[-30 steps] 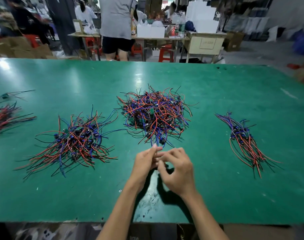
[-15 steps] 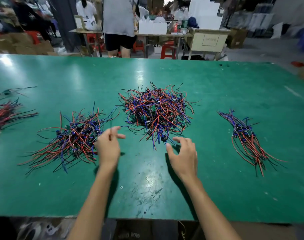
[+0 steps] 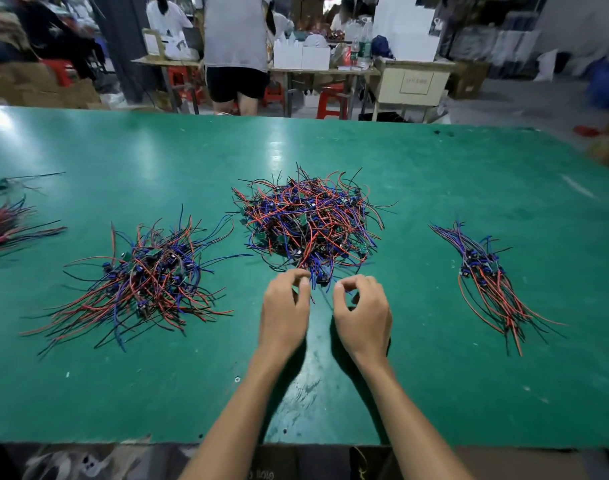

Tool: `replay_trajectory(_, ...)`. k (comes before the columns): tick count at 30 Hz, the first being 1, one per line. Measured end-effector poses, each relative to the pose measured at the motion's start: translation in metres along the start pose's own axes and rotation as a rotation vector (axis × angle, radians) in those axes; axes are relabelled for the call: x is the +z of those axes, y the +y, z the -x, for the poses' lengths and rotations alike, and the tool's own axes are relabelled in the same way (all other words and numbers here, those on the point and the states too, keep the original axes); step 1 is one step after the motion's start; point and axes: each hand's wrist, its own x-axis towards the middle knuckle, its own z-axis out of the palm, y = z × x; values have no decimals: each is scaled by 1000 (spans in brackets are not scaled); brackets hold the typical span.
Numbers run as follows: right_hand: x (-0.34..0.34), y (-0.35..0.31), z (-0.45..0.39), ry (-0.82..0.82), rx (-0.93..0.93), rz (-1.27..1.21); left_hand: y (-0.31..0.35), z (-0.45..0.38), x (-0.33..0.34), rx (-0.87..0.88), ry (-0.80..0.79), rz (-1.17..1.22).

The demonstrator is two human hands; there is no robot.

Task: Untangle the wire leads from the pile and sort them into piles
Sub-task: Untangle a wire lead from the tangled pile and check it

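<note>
Here the tangled pile (image 3: 308, 223) lies just beyond both curled hands (image 3: 325, 306).

Overhead light glared white on the glossy green bench (image 3: 434, 188) toward 12 and 10 o'clock; soft shadows lay beneath the forearms; edges bowed and blurred.

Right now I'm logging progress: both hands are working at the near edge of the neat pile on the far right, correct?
Not quite. The head view shows the left hand and right hand at the near edge of the tangled middle pile; the neat right pile lies untouched.
</note>
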Motion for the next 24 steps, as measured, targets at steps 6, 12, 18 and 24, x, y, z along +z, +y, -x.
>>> replay_trajectory(6,-6,0,15,27,-383,-34,-7,12,12,-23,-43,74)
replay_trajectory(12,-4,-1,24,34,-553,-94,-16,8,7,39,1,11)
replay_trajectory(18,-7,-2,25,121,-475,-138,-13,12,4,72,109,-130)
replay_trajectory(24,-6,-4,24,-52,-372,-89,-20,9,4,28,135,34)
